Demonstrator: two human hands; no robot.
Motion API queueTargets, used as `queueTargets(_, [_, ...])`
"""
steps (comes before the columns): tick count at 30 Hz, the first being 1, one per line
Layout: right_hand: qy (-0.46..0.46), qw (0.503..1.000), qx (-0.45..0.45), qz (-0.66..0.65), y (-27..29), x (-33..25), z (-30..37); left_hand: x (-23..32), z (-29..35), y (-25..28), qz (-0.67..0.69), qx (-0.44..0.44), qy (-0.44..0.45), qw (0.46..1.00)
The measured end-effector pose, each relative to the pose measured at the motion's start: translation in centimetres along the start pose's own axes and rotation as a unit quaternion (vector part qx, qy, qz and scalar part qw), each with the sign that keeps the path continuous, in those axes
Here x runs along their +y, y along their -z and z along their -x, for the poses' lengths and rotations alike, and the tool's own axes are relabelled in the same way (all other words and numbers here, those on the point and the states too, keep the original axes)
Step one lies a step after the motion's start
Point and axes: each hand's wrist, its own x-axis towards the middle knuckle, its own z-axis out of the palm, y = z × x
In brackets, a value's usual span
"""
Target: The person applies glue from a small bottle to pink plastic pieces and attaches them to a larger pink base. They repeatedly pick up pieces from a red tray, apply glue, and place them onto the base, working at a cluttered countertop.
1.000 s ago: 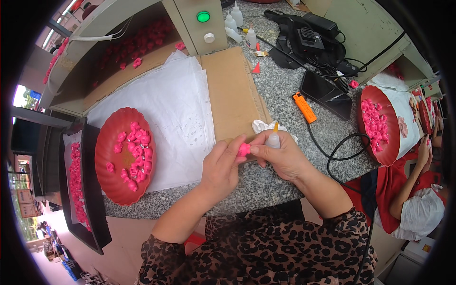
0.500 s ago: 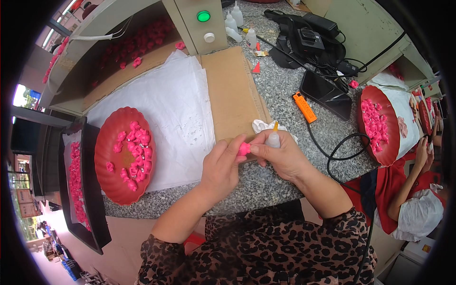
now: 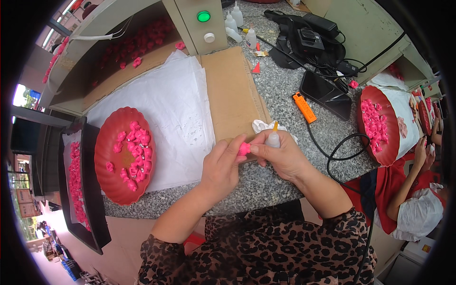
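Note:
Above the near edge of the granite worktop, my left hand (image 3: 219, 164) pinches a small, rounded pink plastic piece (image 3: 244, 149). The thumb and forefinger of my right hand (image 3: 287, 156) meet the same piece from the other side. Tucked in that right hand is a small translucent squeeze bottle (image 3: 272, 139), its yellowish tip pointing up. Fingers cover much of the pink piece, so its details are hidden. To the left, a red scalloped bowl (image 3: 105, 178) holds several similar pink pieces with small metallic bits on them.
White paper (image 3: 178, 118) and brown cardboard (image 3: 230, 99) cover part of the worktop. A crumpled tissue (image 3: 259, 125) lies by my right hand. Rightward are an orange tool (image 3: 304, 108), a phone (image 3: 325, 93), a looping black cable (image 3: 332, 164) and a second red bowl (image 3: 392, 128) near a co-worker.
My hands, the pink piece and the bottle look unmoved. At the far right, the co-worker's hands have shifted slightly.

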Motion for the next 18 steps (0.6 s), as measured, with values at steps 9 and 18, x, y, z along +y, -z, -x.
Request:
queueTargets(9, [0.0,1.0,0.002,0.0,0.0,0.1,0.0,0.0,0.0,0.0,-0.002,-0.005,0.007,1.0])
queueTargets(18, [-0.034,0.997,0.02,-0.062,-0.5,-0.1,0.0,-0.2,0.8,-1.1,0.189,0.025,0.167,0.967])
